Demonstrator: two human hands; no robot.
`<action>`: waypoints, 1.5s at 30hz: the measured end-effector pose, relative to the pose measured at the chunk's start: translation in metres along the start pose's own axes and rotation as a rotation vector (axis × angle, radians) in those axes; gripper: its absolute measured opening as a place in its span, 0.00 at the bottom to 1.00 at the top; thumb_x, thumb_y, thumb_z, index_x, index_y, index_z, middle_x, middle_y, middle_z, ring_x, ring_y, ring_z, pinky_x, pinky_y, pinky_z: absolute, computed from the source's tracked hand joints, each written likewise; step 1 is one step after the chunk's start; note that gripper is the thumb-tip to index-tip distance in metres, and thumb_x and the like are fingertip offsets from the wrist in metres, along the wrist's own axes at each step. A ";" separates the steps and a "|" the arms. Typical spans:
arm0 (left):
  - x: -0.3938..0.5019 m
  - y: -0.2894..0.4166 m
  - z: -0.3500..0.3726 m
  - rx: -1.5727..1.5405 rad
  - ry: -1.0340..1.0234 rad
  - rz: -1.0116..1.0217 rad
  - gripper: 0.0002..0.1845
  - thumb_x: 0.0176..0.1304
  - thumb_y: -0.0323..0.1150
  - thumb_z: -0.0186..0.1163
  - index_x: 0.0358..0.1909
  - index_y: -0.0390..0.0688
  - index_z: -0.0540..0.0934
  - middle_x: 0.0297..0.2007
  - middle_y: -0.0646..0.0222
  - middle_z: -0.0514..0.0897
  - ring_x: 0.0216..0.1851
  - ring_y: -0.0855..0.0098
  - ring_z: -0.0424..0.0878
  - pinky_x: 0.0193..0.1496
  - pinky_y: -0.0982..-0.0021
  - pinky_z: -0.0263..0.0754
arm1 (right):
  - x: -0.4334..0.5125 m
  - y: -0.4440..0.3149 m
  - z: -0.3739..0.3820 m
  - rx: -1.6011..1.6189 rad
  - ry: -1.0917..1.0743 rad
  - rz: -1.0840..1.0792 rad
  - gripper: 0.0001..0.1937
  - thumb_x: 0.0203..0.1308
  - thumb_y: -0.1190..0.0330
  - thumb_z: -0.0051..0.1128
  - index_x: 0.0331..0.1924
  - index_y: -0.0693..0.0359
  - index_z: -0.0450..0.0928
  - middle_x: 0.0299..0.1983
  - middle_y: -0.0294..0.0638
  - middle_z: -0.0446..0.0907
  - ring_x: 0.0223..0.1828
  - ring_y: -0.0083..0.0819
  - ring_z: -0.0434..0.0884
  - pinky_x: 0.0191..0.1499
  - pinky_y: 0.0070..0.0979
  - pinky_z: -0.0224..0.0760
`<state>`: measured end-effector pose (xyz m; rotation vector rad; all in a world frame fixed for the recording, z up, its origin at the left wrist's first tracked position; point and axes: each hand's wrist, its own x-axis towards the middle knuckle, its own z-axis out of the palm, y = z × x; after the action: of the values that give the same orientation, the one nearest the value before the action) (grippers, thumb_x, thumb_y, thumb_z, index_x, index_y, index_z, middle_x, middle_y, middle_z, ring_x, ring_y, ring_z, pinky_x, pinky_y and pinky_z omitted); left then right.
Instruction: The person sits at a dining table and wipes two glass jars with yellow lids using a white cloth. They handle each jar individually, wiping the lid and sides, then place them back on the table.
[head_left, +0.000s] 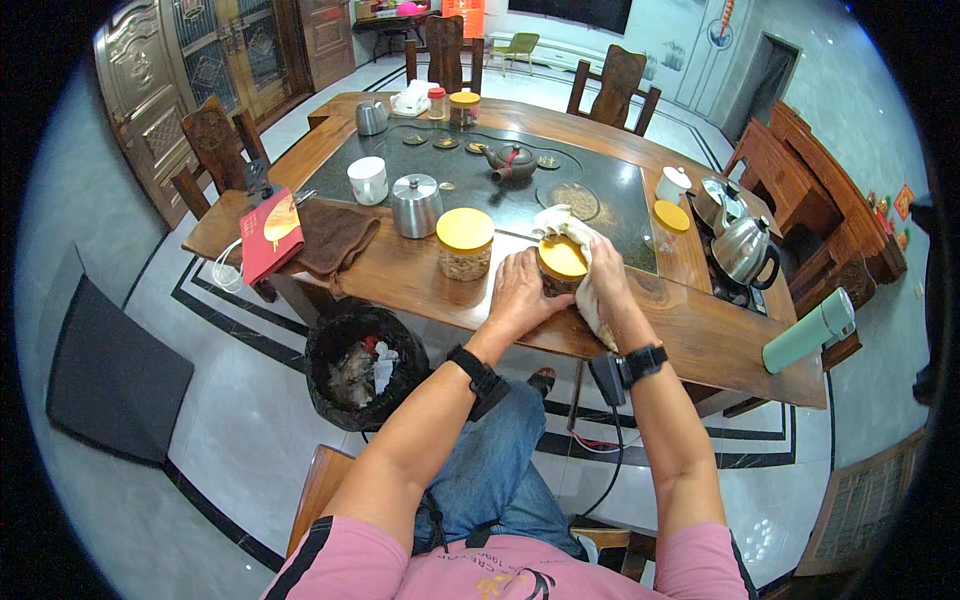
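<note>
A clear jar with a yellow lid stands near the front edge of the wooden tea table. My left hand grips the jar's left side, its thumb across the front. On the other side my right hand presses a whitish cloth against the jar. The cloth runs from behind the lid down to the table's edge. Most of the jar's contents are hidden by my hands. Just left of it stands a second yellow-lidded jar, filled with light brown pieces that look like nuts.
A steel canister, white mug and dark teapot stand farther back. Brown towel and red bag lie left. Steel kettles and a mint-green flask stand right. A black-lined bin is below.
</note>
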<state>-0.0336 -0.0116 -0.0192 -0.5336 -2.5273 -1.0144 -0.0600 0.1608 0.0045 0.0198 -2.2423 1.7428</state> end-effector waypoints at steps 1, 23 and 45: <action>0.000 0.000 0.001 0.019 -0.001 -0.002 0.49 0.44 0.52 0.77 0.61 0.30 0.66 0.57 0.49 0.73 0.62 0.51 0.67 0.70 0.55 0.57 | -0.013 0.001 0.000 -0.002 -0.009 -0.025 0.23 0.79 0.60 0.37 0.66 0.70 0.69 0.62 0.48 0.75 0.63 0.35 0.73 0.67 0.29 0.62; 0.000 0.003 -0.006 -0.038 -0.017 -0.003 0.54 0.45 0.56 0.77 0.64 0.29 0.63 0.58 0.45 0.72 0.62 0.48 0.68 0.67 0.55 0.63 | 0.009 -0.035 -0.013 0.120 -0.207 0.282 0.18 0.73 0.63 0.48 0.56 0.67 0.79 0.44 0.39 0.83 0.40 0.25 0.80 0.41 0.23 0.75; -0.001 0.002 -0.005 -0.019 0.029 0.030 0.52 0.45 0.55 0.77 0.63 0.30 0.64 0.56 0.47 0.73 0.61 0.49 0.68 0.66 0.55 0.64 | -0.029 -0.078 -0.074 -0.331 -0.367 0.366 0.27 0.54 0.55 0.75 0.50 0.67 0.83 0.39 0.41 0.86 0.38 0.28 0.84 0.42 0.27 0.76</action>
<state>-0.0311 -0.0136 -0.0147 -0.5563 -2.4789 -1.0291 -0.0001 0.2055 0.0878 -0.1651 -2.9386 1.6094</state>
